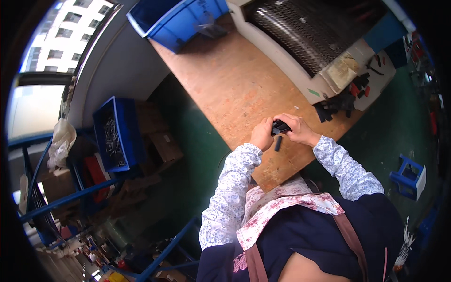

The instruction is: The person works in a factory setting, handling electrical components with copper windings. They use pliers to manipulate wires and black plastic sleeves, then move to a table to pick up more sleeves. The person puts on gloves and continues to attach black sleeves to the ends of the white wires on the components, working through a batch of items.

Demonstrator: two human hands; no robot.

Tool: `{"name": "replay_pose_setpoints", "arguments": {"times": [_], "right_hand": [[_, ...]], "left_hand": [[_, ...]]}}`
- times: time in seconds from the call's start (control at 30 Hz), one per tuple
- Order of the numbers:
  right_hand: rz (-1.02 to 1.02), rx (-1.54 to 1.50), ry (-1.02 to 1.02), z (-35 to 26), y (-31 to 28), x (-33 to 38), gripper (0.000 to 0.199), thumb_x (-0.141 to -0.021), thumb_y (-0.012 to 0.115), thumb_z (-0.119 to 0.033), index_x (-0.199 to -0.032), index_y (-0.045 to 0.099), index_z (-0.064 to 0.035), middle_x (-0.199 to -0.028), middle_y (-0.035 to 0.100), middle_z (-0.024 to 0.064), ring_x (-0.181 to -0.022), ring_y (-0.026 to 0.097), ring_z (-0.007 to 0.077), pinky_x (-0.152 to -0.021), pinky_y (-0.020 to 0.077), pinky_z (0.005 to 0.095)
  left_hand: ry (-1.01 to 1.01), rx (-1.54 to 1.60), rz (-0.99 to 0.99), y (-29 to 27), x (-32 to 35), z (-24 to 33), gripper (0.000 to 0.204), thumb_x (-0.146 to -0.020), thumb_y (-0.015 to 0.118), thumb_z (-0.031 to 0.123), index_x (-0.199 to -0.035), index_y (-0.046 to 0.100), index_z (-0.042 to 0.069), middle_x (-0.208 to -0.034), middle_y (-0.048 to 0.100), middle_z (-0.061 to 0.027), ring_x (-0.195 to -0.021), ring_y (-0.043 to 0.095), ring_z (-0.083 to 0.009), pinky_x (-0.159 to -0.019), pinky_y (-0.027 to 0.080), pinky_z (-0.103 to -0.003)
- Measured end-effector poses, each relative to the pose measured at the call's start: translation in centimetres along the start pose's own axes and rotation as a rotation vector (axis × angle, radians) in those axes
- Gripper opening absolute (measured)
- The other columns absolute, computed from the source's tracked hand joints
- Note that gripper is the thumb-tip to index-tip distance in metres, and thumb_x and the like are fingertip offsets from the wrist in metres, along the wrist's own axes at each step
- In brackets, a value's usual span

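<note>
Two hands work close together over the near end of the bench (235, 75), clamped on a small bundle of black pieces (281, 127) held between them. The left hand (263, 135) comes in from the near left, its fingers curled and its thumb side turned toward the black pieces. The right hand (298, 129) reaches across from the right, its back up and its fingers bent over the far side of the bundle, with the thumb nearer the body. Both forearms slope inward in flowered sleeves (230, 197), the left one rising more steeply, the right one slanting leftward with the elbow out. Just on the near side of the grip is a short dark strip (278, 144); I cannot tell whether it lies on the bench or hangs from the hands.

Right of the hands, on the bench, black scraps (338, 105) lie in a loose heap beside a machine (263, 28) with a perforated metal surface. A blue bin (183, 21) stands at the bench's far left. Left of the bench, a blue crate (123, 136) holds many small dark parts.
</note>
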State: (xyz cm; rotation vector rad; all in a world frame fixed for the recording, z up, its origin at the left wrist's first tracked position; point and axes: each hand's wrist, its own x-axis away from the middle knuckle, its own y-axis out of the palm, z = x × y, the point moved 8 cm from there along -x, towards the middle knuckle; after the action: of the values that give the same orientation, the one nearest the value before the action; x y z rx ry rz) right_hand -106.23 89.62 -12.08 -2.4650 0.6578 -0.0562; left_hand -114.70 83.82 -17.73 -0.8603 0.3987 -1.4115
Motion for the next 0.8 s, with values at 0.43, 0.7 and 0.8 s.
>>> {"name": "replay_pose_setpoints", "arguments": {"times": [0.43, 0.7, 0.8], "right_hand": [[-0.223, 0.132, -0.203, -18.2, 21.4, -12.9, 0.042, -0.061, 0.06, 0.006, -0.101, 0.05, -0.0046, -0.094, 0.056, 0.0132, -0.087, 0.056, 0.0337, -0.071, 0.0466, 0.0392], [-0.39, 0.116, -0.499, -30.4, 36.8, -22.5, 0.04, -0.065, 0.062, 0.002, -0.102, 0.051, -0.0075, -0.095, 0.057, 0.01, -0.088, 0.057, 0.0319, -0.072, 0.0469, 0.0395], [-0.479, 0.121, -0.632, -34.7, 42.2, -26.8, 0.041, -0.065, 0.062, 0.002, -0.102, 0.051, -0.0084, -0.097, 0.057, 0.009, -0.089, 0.056, 0.031, -0.073, 0.0469, 0.0394]], "left_hand": [[-0.098, 0.291, 0.219, -16.4, 16.3, -18.5, 0.033, -0.069, 0.058, -0.001, -0.1, 0.047, 0.004, -0.098, 0.054, -0.0194, -0.094, 0.052, -0.0395, -0.076, 0.043, -0.044], [-0.21, 0.166, 0.574, -29.0, 28.7, -32.2, 0.036, -0.07, 0.065, 0.005, -0.103, 0.049, 0.003, -0.099, 0.056, -0.0176, -0.095, 0.054, -0.037, -0.077, 0.045, -0.042], [-0.305, 0.188, 0.711, -33.6, 32.6, -36.9, 0.036, -0.069, 0.066, 0.004, -0.1, 0.049, 0.003, -0.098, 0.056, -0.0167, -0.094, 0.055, -0.0354, -0.078, 0.045, -0.039]]}}
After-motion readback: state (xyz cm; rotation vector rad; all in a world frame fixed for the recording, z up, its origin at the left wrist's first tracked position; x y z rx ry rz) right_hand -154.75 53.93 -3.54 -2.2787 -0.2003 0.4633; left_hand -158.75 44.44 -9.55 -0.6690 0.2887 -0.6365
